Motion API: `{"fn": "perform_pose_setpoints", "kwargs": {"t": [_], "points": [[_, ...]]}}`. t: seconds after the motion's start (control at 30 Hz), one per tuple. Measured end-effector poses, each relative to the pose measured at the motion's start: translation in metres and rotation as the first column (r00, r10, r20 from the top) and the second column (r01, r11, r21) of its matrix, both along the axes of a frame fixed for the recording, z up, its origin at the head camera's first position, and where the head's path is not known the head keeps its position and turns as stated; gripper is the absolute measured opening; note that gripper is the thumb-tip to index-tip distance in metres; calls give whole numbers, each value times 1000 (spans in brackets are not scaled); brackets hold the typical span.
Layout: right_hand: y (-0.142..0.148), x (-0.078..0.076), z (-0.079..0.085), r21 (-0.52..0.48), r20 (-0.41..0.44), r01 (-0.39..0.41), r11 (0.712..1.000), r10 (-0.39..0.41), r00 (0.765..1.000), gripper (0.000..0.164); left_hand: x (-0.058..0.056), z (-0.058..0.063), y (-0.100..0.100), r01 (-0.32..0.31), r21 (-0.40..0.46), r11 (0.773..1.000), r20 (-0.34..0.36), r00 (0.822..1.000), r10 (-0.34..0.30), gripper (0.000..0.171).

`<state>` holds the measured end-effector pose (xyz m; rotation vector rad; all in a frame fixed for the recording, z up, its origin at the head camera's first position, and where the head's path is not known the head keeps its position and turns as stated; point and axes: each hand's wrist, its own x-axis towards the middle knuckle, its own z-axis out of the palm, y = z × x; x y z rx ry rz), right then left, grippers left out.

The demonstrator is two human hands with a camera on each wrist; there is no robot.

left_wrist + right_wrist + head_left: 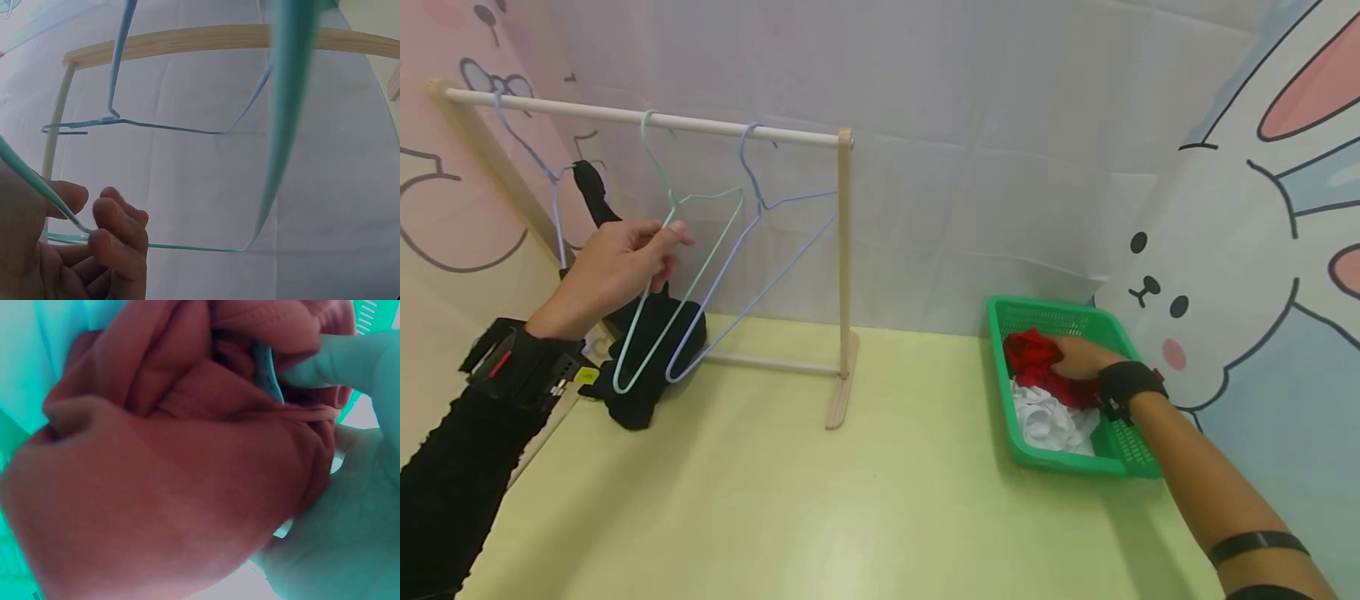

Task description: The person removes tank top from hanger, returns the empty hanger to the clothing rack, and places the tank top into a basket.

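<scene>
On the left, my left hand [625, 265] grips a mint-green clothes hanger [290, 81] near its neck; its hook rests over the rack's white rod [707, 126]. In the left wrist view, the fingers curl around the hanger wire. My right hand [1077, 357] reaches into a green basket [1067, 462] and grips a red garment [169, 487], bunched up, with a small pale tag among its folds. Part of the right hand's fingers is hidden by the cloth. Below the red garment, a white garment [1047, 423] lies crumpled in the basket.
A lavender hanger [119, 62] hangs between the green one and the rack's wooden post [844, 250]. Behind my left hand, a black garment [638, 396] hangs at another lavender hanger [560, 225]. A pale sheet covers the back wall; a rabbit print [1210, 275] stands behind the basket.
</scene>
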<state>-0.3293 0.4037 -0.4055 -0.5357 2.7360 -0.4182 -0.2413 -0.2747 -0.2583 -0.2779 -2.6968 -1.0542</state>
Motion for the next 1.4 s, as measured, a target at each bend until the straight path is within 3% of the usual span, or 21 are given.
{"fn": "perform_pose_setpoints", "kwargs": {"t": [0.17,0.3,0.57,0.7,0.83,1.07,1.23,1.4], "points": [[1,5,4,31,-44,4,1000,-2,999,64,7,-1,-1,-1,-59,998,-2,1000,1,57],[-3,10,6,43,-90,14,999,-10,996,64,17,1,-8,12,-86,996,24,1000,-10,66],[-6,15,11,68,-172,37,997,-25,985,64,41,3,-26,-56,-37,998,24,998,57,68],[-5,18,14,77,-197,39,996,-23,980,63,53,2,-28,-97,-16,995,-44,994,96,62],[-7,19,19,72,-233,32,997,-15,972,62,62,2,-33,-136,32,990,-141,980,139,56],[-25,25,39,50,-334,38,998,-20,942,60,68,4,-46,-226,24,974,-211,951,226,58],[-52,35,57,-15,-386,22,1000,-26,922,62,68,1,-59,-236,21,972,-199,951,235,59],[-82,39,66,-119,-421,-55,991,0,907,56,59,1,-68,-243,11,970,-184,953,241,62]]}}
